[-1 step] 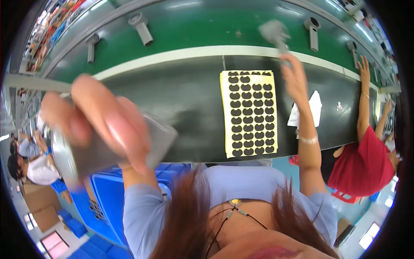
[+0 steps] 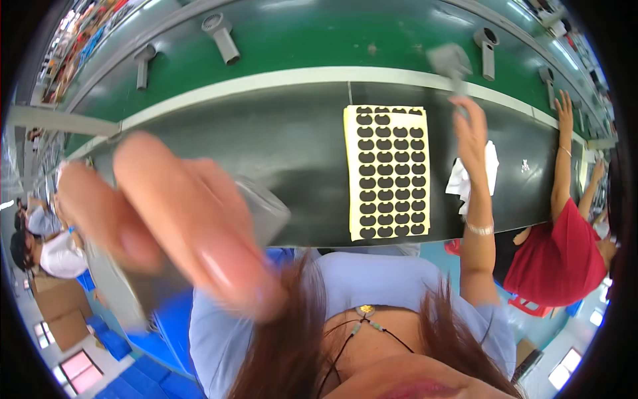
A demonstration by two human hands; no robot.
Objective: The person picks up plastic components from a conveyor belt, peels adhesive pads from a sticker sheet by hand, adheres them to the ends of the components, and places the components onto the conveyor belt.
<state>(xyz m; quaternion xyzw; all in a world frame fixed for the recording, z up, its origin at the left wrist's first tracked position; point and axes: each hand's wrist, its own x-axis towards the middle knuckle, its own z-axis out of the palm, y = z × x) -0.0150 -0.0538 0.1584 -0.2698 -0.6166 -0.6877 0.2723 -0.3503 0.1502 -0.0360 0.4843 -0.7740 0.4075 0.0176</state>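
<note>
Close up at the left, my left hand [image 2: 179,219] grips a smooth grey plastic piece [image 2: 262,209]. The fingers cover most of this blurred piece, so its full shape is hidden. My right hand [image 2: 470,139] reaches out over the far edge of the dark worktop. At its fingertips is the handle of a grey housing with a rounded head [image 2: 450,61], blurred above the green belt. Between the hands lies a stack of yellow-edged sheets [image 2: 389,173] with rows of black rounded stickers. A white cloth or paper [image 2: 492,169] rests beside my right forearm.
More grey ring-headed housings with handles [image 2: 222,40] [image 2: 487,53] lie on the green belt [image 2: 319,43] beyond the pale rail. Small white bits [image 2: 525,165] sit on the worktop [image 2: 286,133]. A co-worker in red [image 2: 541,256] reaches in at the right; another in white [image 2: 63,253] is at the left.
My right hand and the housing have shifted right and slightly nearer. My left hand has turned and looms larger, with its grey piece lower and more covered by the fingers.
</note>
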